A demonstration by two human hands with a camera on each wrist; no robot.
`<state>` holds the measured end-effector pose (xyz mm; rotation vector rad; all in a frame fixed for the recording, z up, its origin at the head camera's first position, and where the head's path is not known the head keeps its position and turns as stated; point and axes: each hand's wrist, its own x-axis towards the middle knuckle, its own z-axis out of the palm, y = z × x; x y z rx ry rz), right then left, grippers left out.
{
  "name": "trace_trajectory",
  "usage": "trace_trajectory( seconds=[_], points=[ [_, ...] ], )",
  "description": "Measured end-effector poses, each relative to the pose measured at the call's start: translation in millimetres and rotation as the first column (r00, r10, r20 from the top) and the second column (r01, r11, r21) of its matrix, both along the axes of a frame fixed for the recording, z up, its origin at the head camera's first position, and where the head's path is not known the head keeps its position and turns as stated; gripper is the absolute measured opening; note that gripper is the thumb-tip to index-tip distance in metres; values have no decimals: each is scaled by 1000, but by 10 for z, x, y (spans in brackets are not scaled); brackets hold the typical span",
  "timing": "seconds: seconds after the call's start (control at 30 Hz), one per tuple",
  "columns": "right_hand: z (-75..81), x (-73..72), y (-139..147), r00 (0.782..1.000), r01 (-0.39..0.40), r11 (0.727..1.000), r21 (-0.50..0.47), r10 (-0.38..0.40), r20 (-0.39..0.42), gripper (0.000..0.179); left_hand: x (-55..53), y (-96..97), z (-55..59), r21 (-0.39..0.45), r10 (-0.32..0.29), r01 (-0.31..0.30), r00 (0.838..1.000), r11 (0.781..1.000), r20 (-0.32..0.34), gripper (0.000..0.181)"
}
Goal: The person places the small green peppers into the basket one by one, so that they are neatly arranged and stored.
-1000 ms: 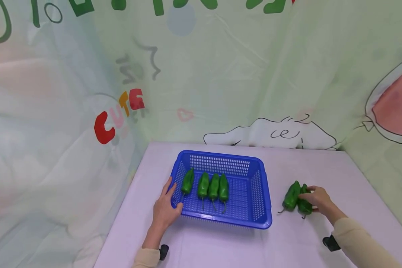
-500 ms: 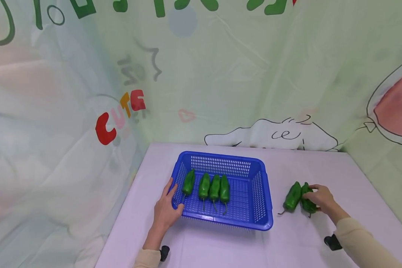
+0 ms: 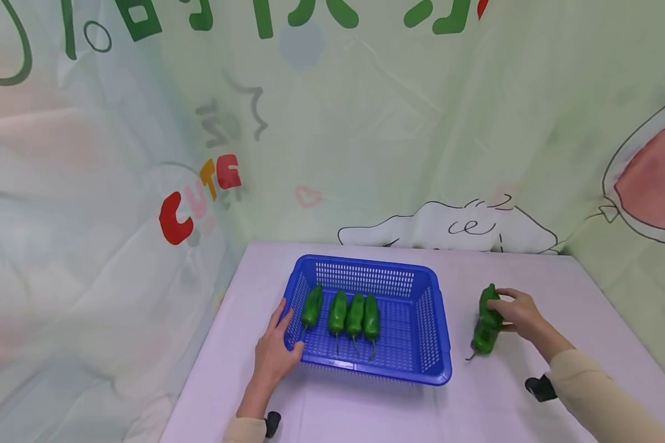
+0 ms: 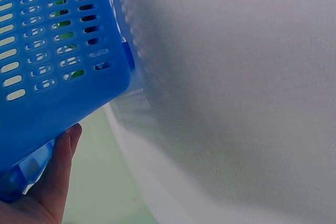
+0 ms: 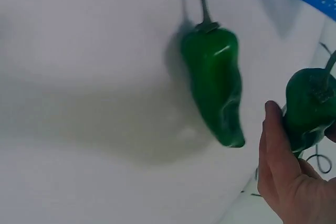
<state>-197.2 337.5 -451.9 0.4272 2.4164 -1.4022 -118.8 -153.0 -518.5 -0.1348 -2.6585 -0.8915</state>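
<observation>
My right hand holds a green pepper between thumb and fingers, raised off the table. Below it in the head view, partly covered, another green pepper lies on the table; the right wrist view shows this lying pepper whole, apart from the held pepper. My left hand grips the near left corner of a blue plastic basket, fingers on the left rim and thumb at the front. Inside the basket lie several green peppers, stems toward me, mostly in its left half.
The basket stands on a white-covered table. A printed cloth backdrop rises behind the table and along its sides. Bare tabletop shows around the basket's right side.
My right hand has lifted its pepper and moved it slightly left, over the other loose pepper. My left hand stays on the basket, which has not moved on the table.
</observation>
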Motion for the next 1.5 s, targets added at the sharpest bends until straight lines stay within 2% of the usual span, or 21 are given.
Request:
trace_trajectory(
  seconds=[0.3,0.63,1.03,1.23,1.5],
  points=[
    [255,-129,-497,1000,-18,1000,-25,18,-15,69,-14,-27,-38,-19,9,-10,1000,1000,-30,68],
    [429,-230,-1026,986,-135,989,-62,127,-112,66,-27,-23,-40,-26,4,-4,1000,1000,-29,68],
    [447,-256,-1419,970,-194,976,-100,176,-169,61,-25,2,-31,-28,-1,0,1000,1000,-18,68],
    [362,-302,-1571,970,-207,969,-137,184,-161,59,-19,4,-34,-25,5,-5,1000,1000,-17,68],
    [255,-298,-1761,960,-259,953,-155,237,-147,60,-17,4,-25,-33,-4,3,1000,999,-26,68]
  ],
)
